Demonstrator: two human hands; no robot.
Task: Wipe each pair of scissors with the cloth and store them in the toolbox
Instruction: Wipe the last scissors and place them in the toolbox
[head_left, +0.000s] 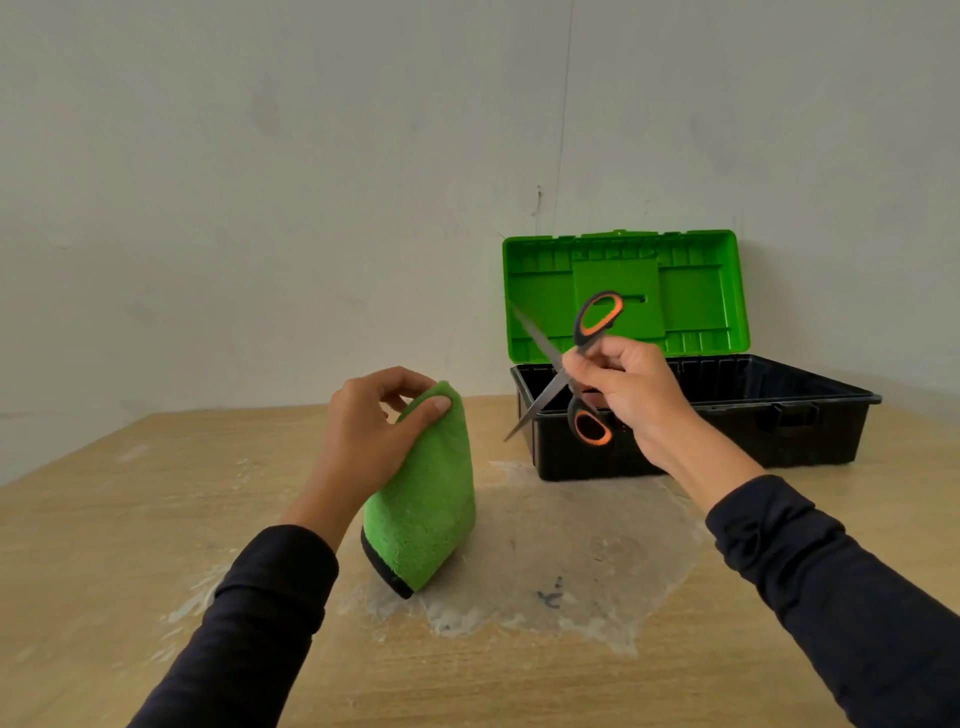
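Note:
My left hand (371, 431) pinches the top of a folded green cloth (426, 499) with a black edge, which hangs down to the wooden table. My right hand (628, 389) grips a pair of scissors (592, 374) with black and orange handles near the pivot. The blades are spread apart and point left, one up and one down. The scissors are held in the air in front of the left end of the toolbox (810, 415), a black box whose green lid (691, 291) stands open against the wall.
The wooden table (156, 519) runs up to a pale wall behind it. A whitish, glossy stained patch (571, 561) covers the table's middle, in front of the toolbox.

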